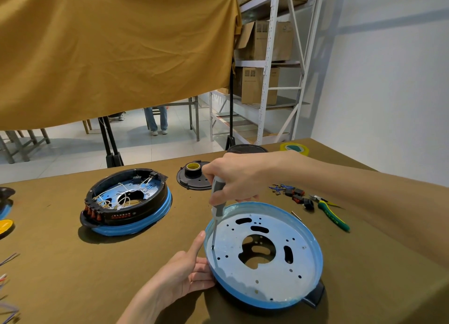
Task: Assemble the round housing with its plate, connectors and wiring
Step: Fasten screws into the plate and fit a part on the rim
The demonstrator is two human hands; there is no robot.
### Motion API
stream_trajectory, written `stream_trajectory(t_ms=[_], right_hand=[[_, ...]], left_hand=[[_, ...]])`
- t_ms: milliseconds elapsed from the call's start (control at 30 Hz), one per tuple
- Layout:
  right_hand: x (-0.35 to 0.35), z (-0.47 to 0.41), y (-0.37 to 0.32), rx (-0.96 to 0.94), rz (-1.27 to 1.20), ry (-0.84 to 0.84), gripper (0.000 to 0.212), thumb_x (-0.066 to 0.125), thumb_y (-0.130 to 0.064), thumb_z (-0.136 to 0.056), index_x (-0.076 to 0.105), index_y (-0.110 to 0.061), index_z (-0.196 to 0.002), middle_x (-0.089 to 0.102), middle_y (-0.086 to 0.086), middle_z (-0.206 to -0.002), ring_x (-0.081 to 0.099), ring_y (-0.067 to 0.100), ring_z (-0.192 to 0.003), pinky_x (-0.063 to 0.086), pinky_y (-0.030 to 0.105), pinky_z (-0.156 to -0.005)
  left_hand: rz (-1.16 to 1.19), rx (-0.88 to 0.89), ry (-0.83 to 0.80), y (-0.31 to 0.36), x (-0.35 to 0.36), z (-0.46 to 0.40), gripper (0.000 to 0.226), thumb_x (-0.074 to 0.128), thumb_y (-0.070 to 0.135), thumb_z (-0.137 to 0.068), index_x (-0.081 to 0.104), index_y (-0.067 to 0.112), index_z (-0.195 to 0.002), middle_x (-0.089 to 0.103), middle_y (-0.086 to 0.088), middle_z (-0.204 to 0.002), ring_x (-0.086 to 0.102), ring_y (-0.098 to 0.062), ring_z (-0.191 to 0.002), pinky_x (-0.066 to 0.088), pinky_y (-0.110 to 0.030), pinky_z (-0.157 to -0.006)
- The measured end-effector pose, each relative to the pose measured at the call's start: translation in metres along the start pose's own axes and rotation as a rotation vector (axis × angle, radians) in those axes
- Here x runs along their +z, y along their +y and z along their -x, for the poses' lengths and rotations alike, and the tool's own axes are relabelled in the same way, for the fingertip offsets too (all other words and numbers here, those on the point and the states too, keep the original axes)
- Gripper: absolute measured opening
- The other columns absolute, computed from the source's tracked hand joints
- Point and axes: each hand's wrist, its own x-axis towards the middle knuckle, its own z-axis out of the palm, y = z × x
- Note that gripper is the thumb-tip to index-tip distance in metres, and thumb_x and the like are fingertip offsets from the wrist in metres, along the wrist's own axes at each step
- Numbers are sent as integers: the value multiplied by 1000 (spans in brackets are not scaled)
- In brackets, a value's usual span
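a storeroom with a white metal shelving rack [269, 63] of cardboard boxes is sitting at the far right, a mustard cloth [116, 51] is hanging across the far left, and an olive-brown covered table [73, 270] is filling the near half.

the round blue housing [263, 255] is lying near right of centre, open side up, with its pale perforated plate [274, 268] seated inside; no connectors or wiring are showing in it yet. a second, wired-up housing [127, 202] is sitting to the left, well apart.

the left hand [184, 272] is bracing the near-left rim with relaxed fingers, thumb raised along the edge. the right hand [233, 178] is gripping a grey screwdriver [216, 214] upright, its tip [212, 247] resting at a hole by the plate's left edge.

the likely risks: the tip is standing very close to the left thumb, so a slip off the screw could jab it; pressing off-vertical could cam out or cross-thread; uneven pressure near the rim could tip the shallow housing if the bracing hand is easing off.

green-handled pliers [332, 214] and loose red-and-black connectors [298, 197] are waiting at the far right.
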Motion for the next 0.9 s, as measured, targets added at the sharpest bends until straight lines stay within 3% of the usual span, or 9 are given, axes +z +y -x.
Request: stream_trajectory(t_ms=[200, 300, 433, 533, 600, 667, 733, 833, 900], right_hand=[[-2, 20, 19, 28, -231, 35, 23, 70, -30, -97, 52, -16, -97, 75, 8, -73, 66, 16, -54, 51, 22, -47], [1, 44, 49, 71, -568, 240, 25, 72, -21, -95, 54, -6, -100, 77, 14, -81, 73, 24, -67, 58, 30, -58], [45, 69, 88, 241, -925, 464, 24, 73, -7, -88, 50, -5, -92, 78, 17, -87, 75, 27, -73, 63, 33, -67], [85, 77, 116, 402, -1067, 573, 25, 72, -10, -86, 47, -12, -84, 72, 16, -81, 65, 18, -58, 53, 26, -52], [110, 78, 133, 506, -1082, 693, 29, 75, -18, -88, 47, -13, -83, 65, 10, -73, 58, 16, -51, 46, 25, -46], [137, 77, 147, 598, -1033, 818, 35, 75, -24, -91, 43, -14, -83, 57, 6, -65, 51, 16, -49, 42, 27, -47], [163, 76, 158, 703, -888, 888, 34, 70, -28, -95, 41, -15, -83, 52, 4, -66, 46, 18, -54, 36, 33, -55], [192, 77, 166, 764, -673, 850, 27, 59, -31, -100, 42, -18, -84, 53, 1, -70, 46, 17, -60, 33, 36, -57], [205, 76, 165, 791, -491, 771, 20, 56, -31, -101, 44, -21, -90, 58, -1, -76, 53, 17, -64, 35, 34, -54]], left_hand=[[24, 24, -22, -3, -3, -1, 85, 61, 75, -78, 67, -5, -108, 77, -24, -102, 77, -34, -97, 63, -35, -69], [24, 75, -31, -3, -2, -1, 85, 69, 71, -72, 64, -1, -116, 79, -18, -102, 78, -30, -96, 64, -37, -75], [72, 141, 0, -4, -1, 0, 85, 86, 49, -64, 57, 0, -128, 78, -17, -106, 77, -29, -97, 62, -42, -90], [246, 175, -61, -4, -7, 5, 66, 88, 28, -70, 60, -1, -123, 78, -20, -104, 77, -29, -94, 61, -42, -84], [386, 207, -28, -2, -15, 7, 64, 89, 19, -66, 63, -6, -119, 75, -21, -92, 69, -29, -85, 57, -39, -76], [470, 266, 29, 3, -21, 8, 63, 87, 19, -66, 63, -7, -118, 68, -21, -88, 57, -31, -90, 52, -38, -71], [443, 360, 102, 13, -25, 10, 50, 82, 23, -77, 64, -4, -114, 75, -19, -86, 64, -31, -95, 57, -38, -68], [325, 549, 222, 35, -28, 16, 39, 74, 25, -91, 67, -5, -116, 79, -15, -91, 74, -28, -86, 59, -39, -73], [262, 692, 239, 48, -28, 20, 50, 75, 24, -90, 63, -2, -130, 79, -12, -105, 76, -21, -90, 62, -32, -72]])
